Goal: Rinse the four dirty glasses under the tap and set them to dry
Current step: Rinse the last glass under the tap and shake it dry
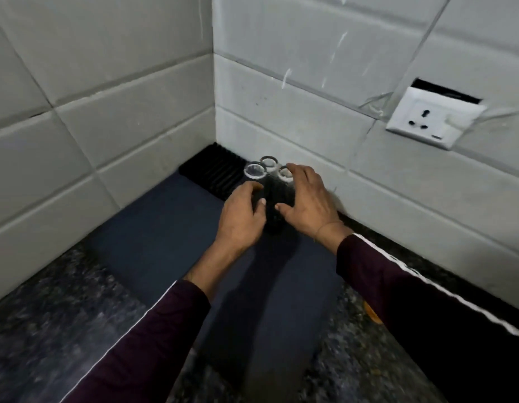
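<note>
- Head view: I count three glass tops showing, clustered in the corner on the dark mat (165, 228): the left glass (254, 170), the back glass (269, 162) and the right glass (285, 173). A fourth I cannot make out; the dark gap between my hands is too blurred.
- My left hand (243, 216) has curled fingers against the cluster's left side, just below the left glass; I cannot tell whether it grips.
- My right hand (307, 203) spreads wide, fingertips touching the right glass's top.
- One black ribbed rack (213, 173) lies against the wall beside the glasses.
- One white socket (435, 117) sits on the tiled wall, well to the right.
</note>
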